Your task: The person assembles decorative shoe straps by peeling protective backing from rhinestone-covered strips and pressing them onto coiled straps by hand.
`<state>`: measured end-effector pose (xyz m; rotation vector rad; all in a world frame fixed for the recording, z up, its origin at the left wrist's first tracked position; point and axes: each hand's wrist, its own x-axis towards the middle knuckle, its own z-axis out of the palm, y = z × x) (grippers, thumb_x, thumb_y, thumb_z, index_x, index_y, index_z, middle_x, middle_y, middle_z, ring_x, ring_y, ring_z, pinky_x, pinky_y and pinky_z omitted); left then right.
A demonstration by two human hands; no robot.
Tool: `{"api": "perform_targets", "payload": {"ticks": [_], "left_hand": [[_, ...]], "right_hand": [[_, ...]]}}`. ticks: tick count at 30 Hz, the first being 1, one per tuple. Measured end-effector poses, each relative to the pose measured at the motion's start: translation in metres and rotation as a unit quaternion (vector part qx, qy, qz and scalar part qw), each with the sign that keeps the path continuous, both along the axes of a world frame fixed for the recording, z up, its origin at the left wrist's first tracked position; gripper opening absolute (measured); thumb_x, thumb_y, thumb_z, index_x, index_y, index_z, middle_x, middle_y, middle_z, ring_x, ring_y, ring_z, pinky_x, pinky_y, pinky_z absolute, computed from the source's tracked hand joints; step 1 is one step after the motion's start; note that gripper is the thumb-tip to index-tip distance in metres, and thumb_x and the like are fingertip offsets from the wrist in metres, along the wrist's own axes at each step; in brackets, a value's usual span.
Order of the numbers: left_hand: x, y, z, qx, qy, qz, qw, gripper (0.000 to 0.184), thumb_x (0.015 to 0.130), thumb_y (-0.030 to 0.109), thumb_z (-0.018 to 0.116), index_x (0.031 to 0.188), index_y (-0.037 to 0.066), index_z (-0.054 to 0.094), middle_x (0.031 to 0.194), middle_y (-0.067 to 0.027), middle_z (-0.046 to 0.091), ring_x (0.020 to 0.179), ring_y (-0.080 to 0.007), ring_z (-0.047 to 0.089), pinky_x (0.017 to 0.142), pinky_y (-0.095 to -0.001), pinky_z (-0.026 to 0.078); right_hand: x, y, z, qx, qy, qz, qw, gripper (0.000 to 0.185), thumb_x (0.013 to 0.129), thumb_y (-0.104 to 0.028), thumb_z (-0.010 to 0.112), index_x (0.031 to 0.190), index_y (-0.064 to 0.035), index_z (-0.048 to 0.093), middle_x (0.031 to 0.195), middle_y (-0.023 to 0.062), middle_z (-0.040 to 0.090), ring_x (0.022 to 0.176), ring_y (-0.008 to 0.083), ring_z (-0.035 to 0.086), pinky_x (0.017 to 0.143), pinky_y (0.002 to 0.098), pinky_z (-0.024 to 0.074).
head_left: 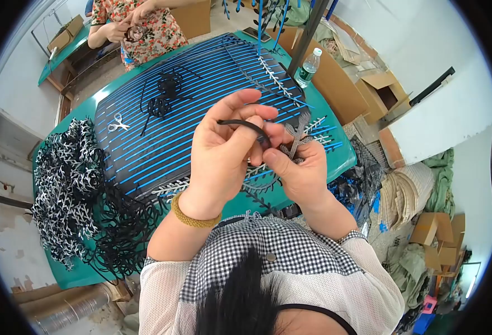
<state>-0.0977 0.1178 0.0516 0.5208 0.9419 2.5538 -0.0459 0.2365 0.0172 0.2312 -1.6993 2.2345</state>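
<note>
My left hand [223, 153] is raised above the table, with a black cord [247, 124] curving over its fingers and pinched near the fingertips. Close beside it, my right hand [302, 173] is closed on a grey braided cord [297, 137], whose loops stick up above the thumb. The fingertips of both hands meet around the place where the black cord comes down, so the exact join there is hidden. Under my hands, long blue strips [162, 142] lie in parallel rows on a black surface.
White-handled scissors [118, 123] and a black cord bundle [165, 97] lie on the strips. Black-and-white leaf-patterned trim [70, 190] heaps at the left edge. A water bottle [308, 68] stands at the back right near a dark post [307, 39]. Across the table, a person [137, 28] handles something small.
</note>
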Motion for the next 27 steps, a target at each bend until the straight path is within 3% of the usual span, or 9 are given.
{"api": "perform_targets", "payload": {"ticks": [6, 10, 13, 14, 17, 18, 21, 22, 27], "left_hand": [[0.013, -0.008, -0.002, -0.038, -0.019, 0.063, 0.997, 0.024, 0.085, 0.01, 0.049, 0.104, -0.004, 0.053, 0.096, -0.0123, 0.058, 0.087, -0.0153, 0.057, 0.058, -0.0189, 0.047], [0.01, -0.008, -0.002, -0.096, -0.006, 0.056, 0.994, 0.024, 0.084, 0.015, 0.053, 0.1, -0.002, 0.055, 0.087, -0.0083, 0.061, 0.077, -0.0106, 0.057, 0.055, -0.0185, 0.045], [-0.001, -0.016, 0.0, -0.111, -0.029, 0.014, 0.993, 0.022, 0.083, 0.016, 0.053, 0.096, -0.002, 0.056, 0.085, -0.0074, 0.061, 0.072, -0.0098, 0.057, 0.054, -0.0174, 0.044], [-0.003, -0.016, 0.0, -0.079, -0.043, 0.012, 0.996, 0.019, 0.083, 0.013, 0.053, 0.094, -0.002, 0.056, 0.084, -0.0076, 0.061, 0.074, -0.0121, 0.058, 0.058, -0.0186, 0.046], [-0.002, -0.008, -0.003, -0.071, -0.061, 0.099, 0.991, 0.017, 0.083, 0.009, 0.052, 0.094, -0.004, 0.056, 0.084, -0.0091, 0.06, 0.077, -0.0156, 0.06, 0.063, -0.0209, 0.05], [-0.004, -0.008, -0.007, -0.061, -0.056, 0.101, 0.991, 0.017, 0.083, 0.006, 0.051, 0.096, -0.005, 0.054, 0.083, -0.0107, 0.06, 0.08, -0.0187, 0.06, 0.069, -0.0243, 0.051], [-0.002, -0.005, -0.01, -0.056, -0.046, 0.084, 0.994, 0.02, 0.083, 0.006, 0.051, 0.101, -0.004, 0.052, 0.083, -0.0116, 0.06, 0.08, -0.0193, 0.06, 0.07, -0.025, 0.051], [-0.002, -0.004, -0.011, -0.061, -0.037, 0.07, 0.995, 0.023, 0.083, 0.006, 0.051, 0.105, -0.003, 0.05, 0.082, -0.0121, 0.061, 0.081, -0.0198, 0.06, 0.07, -0.0263, 0.051], [0.006, -0.001, -0.017, -0.014, -0.021, 0.06, 0.998, 0.022, 0.082, 0.006, 0.052, 0.104, -0.001, 0.05, 0.085, -0.013, 0.06, 0.085, -0.0213, 0.06, 0.072, -0.0296, 0.051]], "right_hand": [[-0.004, 0.008, 0.011, 0.135, 0.041, -0.085, 0.986, 0.015, 0.073, -0.003, 0.064, 0.086, 0.001, 0.056, 0.073, 0.0007, 0.054, 0.064, 0.0059, 0.046, 0.056, 0.0183, 0.0364], [-0.014, 0.005, 0.002, 0.225, 0.175, -0.132, 0.949, 0.022, 0.067, 0.004, 0.066, 0.087, 0.0012, 0.056, 0.082, 0.0055, 0.054, 0.068, 0.0067, 0.047, 0.055, 0.0186, 0.0369], [-0.015, 0.008, 0.008, 0.269, 0.176, -0.094, 0.942, 0.027, 0.062, -0.001, 0.071, 0.086, -0.0004, 0.058, 0.08, 0.0064, 0.056, 0.058, 0.0067, 0.048, 0.049, 0.0184, 0.039], [-0.015, 0.014, 0.009, 0.291, 0.16, -0.054, 0.942, 0.028, 0.074, -0.013, 0.064, 0.097, -0.0002, 0.054, 0.084, 0.0063, 0.057, 0.057, 0.0054, 0.046, 0.048, 0.0179, 0.0376], [-0.01, 0.019, 0.013, 0.165, 0.088, 0.0, 0.982, 0.037, 0.086, -0.025, 0.05, 0.111, 0.0007, 0.041, 0.087, 0.0065, 0.057, 0.055, 0.0039, 0.042, 0.046, 0.0173, 0.0353], [-0.008, 0.023, 0.012, 0.201, 0.083, 0.003, 0.976, 0.042, 0.09, -0.031, 0.037, 0.117, 0.0011, 0.03, 0.089, 0.007, 0.057, 0.055, 0.0028, 0.041, 0.047, 0.0167, 0.0351], [0.003, 0.022, 0.018, 0.139, 0.023, 0.04, 0.989, 0.039, 0.09, -0.028, 0.037, 0.114, 0.0009, 0.029, 0.089, 0.008, 0.057, 0.056, 0.0027, 0.041, 0.05, 0.0164, 0.0357], [0.006, 0.021, 0.016, 0.112, 0.008, 0.042, 0.993, 0.031, 0.088, -0.022, 0.045, 0.108, 0.0008, 0.037, 0.088, 0.0067, 0.056, 0.057, 0.0039, 0.042, 0.053, 0.0166, 0.0368], [0.002, 0.014, 0.018, 0.184, 0.107, -0.027, 0.977, 0.013, 0.075, -0.009, 0.063, 0.082, -0.0004, 0.057, 0.075, 0.0034, 0.055, 0.058, 0.0077, 0.046, 0.053, 0.0196, 0.0375]]}}
